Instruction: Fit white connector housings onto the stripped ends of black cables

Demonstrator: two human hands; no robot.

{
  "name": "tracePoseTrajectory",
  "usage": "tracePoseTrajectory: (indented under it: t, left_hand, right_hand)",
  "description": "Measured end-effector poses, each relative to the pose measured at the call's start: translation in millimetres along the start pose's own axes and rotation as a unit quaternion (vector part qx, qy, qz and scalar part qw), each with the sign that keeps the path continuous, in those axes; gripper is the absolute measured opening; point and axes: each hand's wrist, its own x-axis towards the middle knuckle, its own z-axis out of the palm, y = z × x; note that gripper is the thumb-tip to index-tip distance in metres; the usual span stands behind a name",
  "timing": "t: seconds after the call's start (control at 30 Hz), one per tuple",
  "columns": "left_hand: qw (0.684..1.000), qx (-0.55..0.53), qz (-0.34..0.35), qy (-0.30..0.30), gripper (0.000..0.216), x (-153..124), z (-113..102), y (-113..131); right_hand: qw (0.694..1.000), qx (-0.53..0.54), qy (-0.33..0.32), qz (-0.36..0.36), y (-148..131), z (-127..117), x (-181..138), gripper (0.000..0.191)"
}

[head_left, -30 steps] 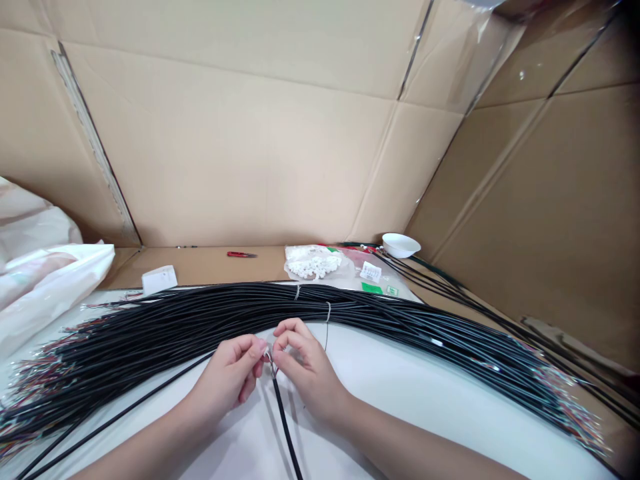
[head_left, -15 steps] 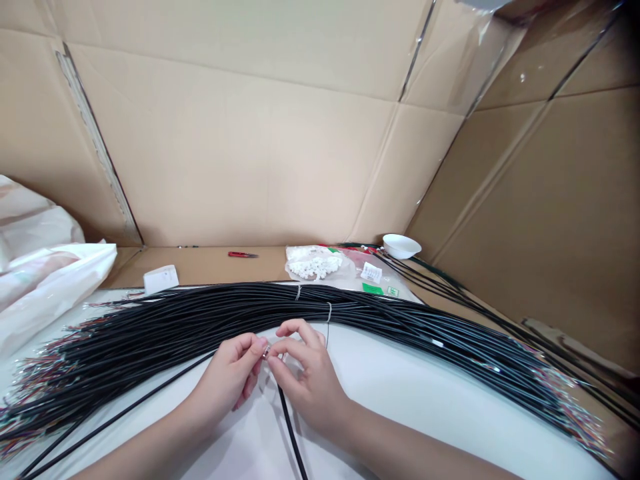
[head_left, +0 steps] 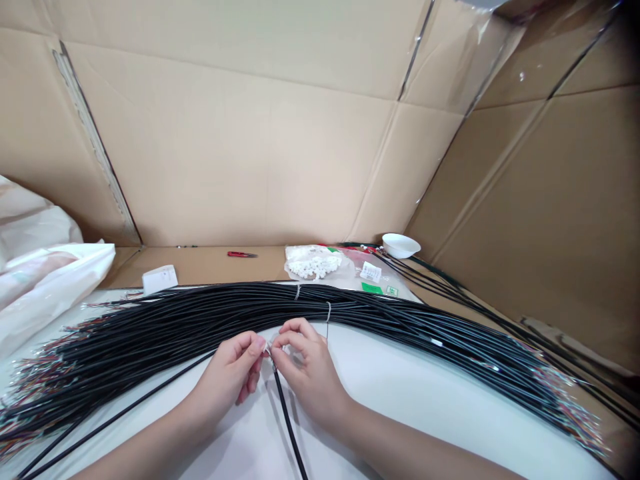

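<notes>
My left hand and my right hand meet at the middle of the white table. Both pinch the stripped end of a single black cable that runs back toward me. A tiny pale part sits between the fingertips; I cannot make out what it is. Just behind the hands lies a big tied bundle of black cables, stretching across the table with coloured wire ends at both sides.
A bag of small white connectors, a white bowl, a red cutter and a white label box lie at the back. White plastic bags sit at the left. Cardboard walls surround the table.
The fingertips have shifted slightly against each other at the cable end. The cable has swung a little under my right hand. Nothing else has moved.
</notes>
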Motion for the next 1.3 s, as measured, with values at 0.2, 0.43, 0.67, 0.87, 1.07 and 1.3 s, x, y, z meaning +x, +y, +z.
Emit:
tracePoseTrajectory:
  t: [0.2, 0.43, 0.67, 0.87, 1.07, 1.3]
  left_hand:
    - [1.0, -0.013, -0.012, 0.001, 0.031, 1.5, -1.3, -1.7]
    - [1.0, -0.001, 0.009, 0.009, 0.031, 2.8, -3.0, -6.5]
    - [0.999, 0.036, 0.019, 0.016, 0.032, 2.4, -2.4, -6.2]
    - [0.997, 0.067, 0.012, 0.031, 0.033, 3.2, -2.0, -7.0]
    - [0.993, 0.108, 0.026, 0.046, 0.033, 0.2, -0.8, -6.3]
    - [0.998, 0.044, 0.021, 0.027, 0.031, 1.4, -2.9, -5.3]
  right_hand:
    - [0.995, 0.097, -0.001, 0.006, 2.5, 0.5, 0.2, 0.013]
    - [0.989, 0.139, -0.045, -0.006, 1.0, -1.7, -0.2, 0.011]
    - [0.987, 0.145, -0.071, -0.006, -3.5, -4.4, 0.4, 0.011]
    - [0.982, 0.172, -0.073, 0.007, -1.9, -1.3, -1.5, 0.01]
    - [0.984, 0.162, -0.066, 0.029, -3.6, 1.3, -2.9, 0.013]
    - [0.987, 0.144, -0.011, 0.07, -1.8, 0.1, 0.8, 0.013]
